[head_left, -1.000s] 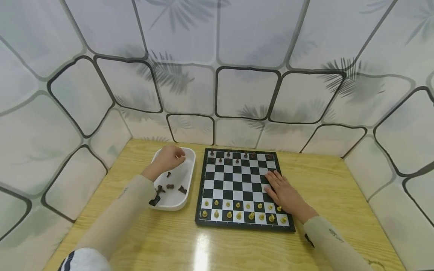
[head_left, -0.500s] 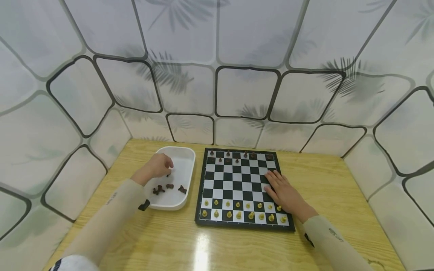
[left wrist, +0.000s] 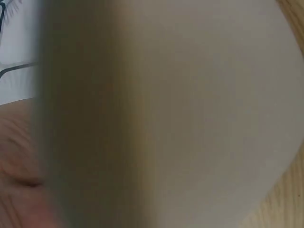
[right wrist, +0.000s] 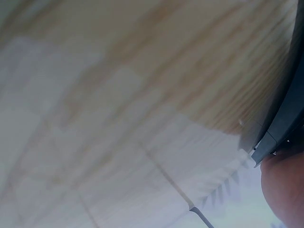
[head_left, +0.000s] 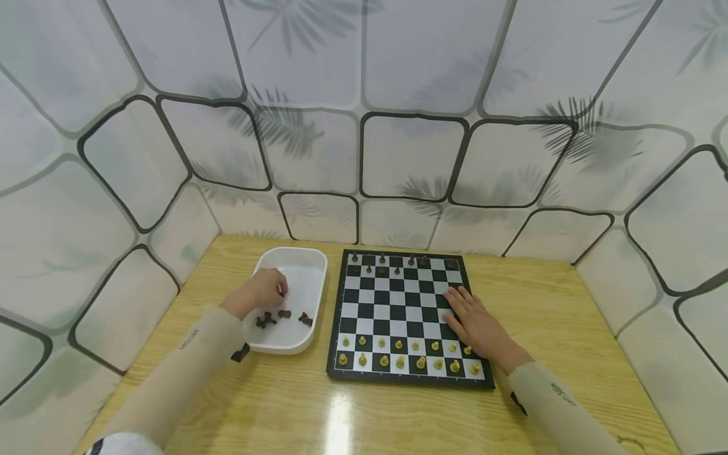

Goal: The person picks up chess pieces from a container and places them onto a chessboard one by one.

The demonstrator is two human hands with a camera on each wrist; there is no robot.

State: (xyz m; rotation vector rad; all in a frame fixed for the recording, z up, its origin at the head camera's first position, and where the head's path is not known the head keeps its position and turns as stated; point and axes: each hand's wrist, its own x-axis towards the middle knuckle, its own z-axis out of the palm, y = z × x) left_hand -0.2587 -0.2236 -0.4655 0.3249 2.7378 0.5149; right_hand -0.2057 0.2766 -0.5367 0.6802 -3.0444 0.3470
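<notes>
In the head view, my left hand point(head_left: 263, 289) is low inside the white tray point(head_left: 307, 253), fingertips pinching a small dark brown chess piece point(head_left: 282, 294), of which only a bit shows. Other brown chess pieces point(head_left: 266, 320) lie on the tray floor near the wrist. To the right is a black-and-white chessboard point(head_left: 382, 311). My right hand point(head_left: 479, 325) rests on its right side with straight fingers, beside the yellow pieces point(head_left: 421, 362) along the near rows. A blurred pale surface blocks most of the left wrist view.
Brown pieces point(head_left: 411, 260) stand in the board's two far rows. Tray and board lie on a wooden table point(head_left: 273, 404), with patterned walls point(head_left: 415, 158) behind and at both sides. In the right wrist view, the board's dark edge point(right wrist: 285, 114) runs beside the hand.
My left hand has moved from the tray's far part back toward me and down onto a small brown chess piece lying there. The right hand stays in place on the board.
</notes>
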